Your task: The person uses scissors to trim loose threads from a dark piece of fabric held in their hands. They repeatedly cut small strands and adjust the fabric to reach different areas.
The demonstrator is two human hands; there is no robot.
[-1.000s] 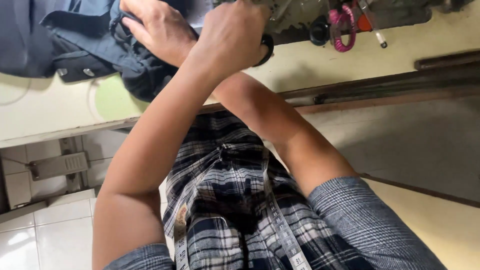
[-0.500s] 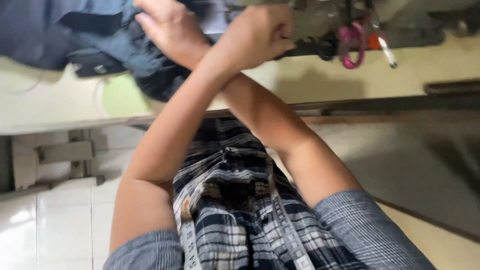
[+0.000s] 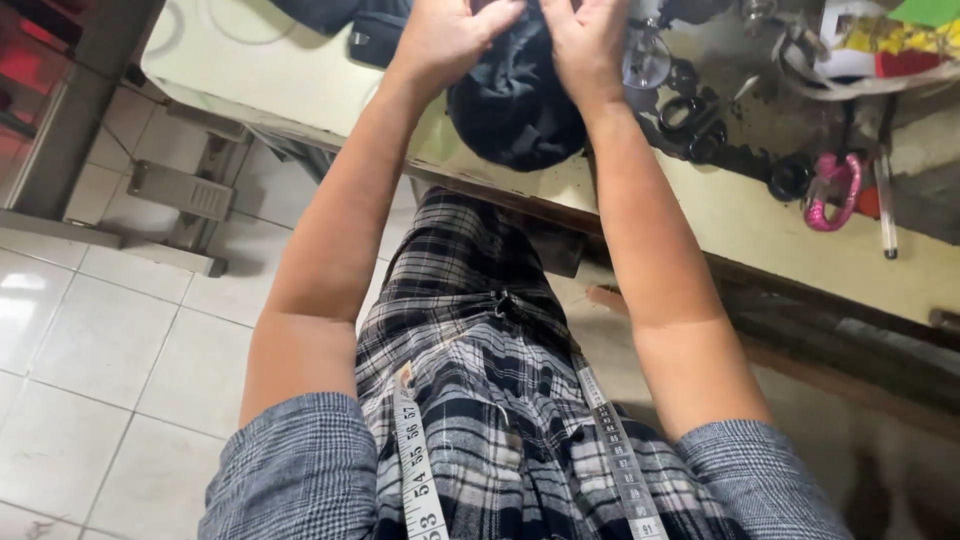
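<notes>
Two hands are on one piece of dark fabric [image 3: 515, 105] at the near edge of the tabletop [image 3: 250, 60], where it bulges over the edge toward your lap. Your left hand [image 3: 445, 40] pinches its upper left part and your right hand [image 3: 585, 45] pinches the upper right; both grips are closed on the cloth, fingertips nearly meeting at the top. Progress, as judged: the fabric is gathered and held, not yet laid flat or fed anywhere; whatever sewing or folding it needs looks still undone. More dark cloth with a strap [image 3: 365, 25] lies just left of your left hand at the far edge. To the right along the tabletop: black scissors [image 3: 690, 120] near your right wrist, a pink carabiner-like clip [image 3: 830, 190], a pen [image 3: 885, 210], and a clutter of coloured scraps [image 3: 880, 45] at the far right corner. A measuring tape [image 3: 415, 470] hangs round your neck over the plaid shirt. The scissors sit closest to the work and could snag the cloth.
</notes>
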